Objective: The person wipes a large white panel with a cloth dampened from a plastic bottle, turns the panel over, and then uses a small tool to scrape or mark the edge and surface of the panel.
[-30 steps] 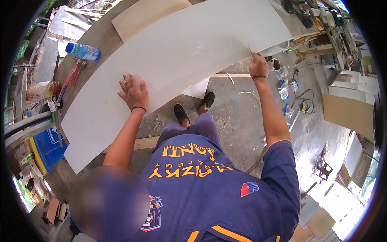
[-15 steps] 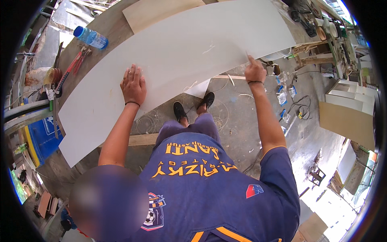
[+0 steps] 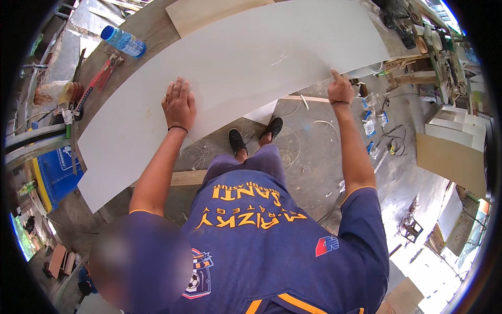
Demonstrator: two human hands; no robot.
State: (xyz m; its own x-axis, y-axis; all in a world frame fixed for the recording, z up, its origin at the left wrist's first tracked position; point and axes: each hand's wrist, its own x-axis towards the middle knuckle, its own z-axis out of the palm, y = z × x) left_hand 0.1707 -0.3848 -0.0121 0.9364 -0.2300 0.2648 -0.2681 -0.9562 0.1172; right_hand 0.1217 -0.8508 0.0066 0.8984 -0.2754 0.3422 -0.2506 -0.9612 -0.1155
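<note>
Hands on a white board (image 3: 235, 68) lying across the counter (image 3: 151, 31): the left hand (image 3: 179, 104) rests flat, fingers spread, near the board's near edge; the right hand (image 3: 341, 90) grips that edge, fingers curled. A water bottle (image 3: 123, 41) and pliers (image 3: 99, 78) lie toward the counter's left end.

This is a carpentry workshop. A large white board (image 3: 230, 78) lies across a rough table (image 3: 151, 31), with red-handled pliers (image 3: 102, 76) and a water bottle (image 3: 124, 42) beside it. The concrete floor (image 3: 314, 157) carries offcuts, cables and scribed circles, and white cabinet carcasses (image 3: 457, 123) stand at the right.
</note>
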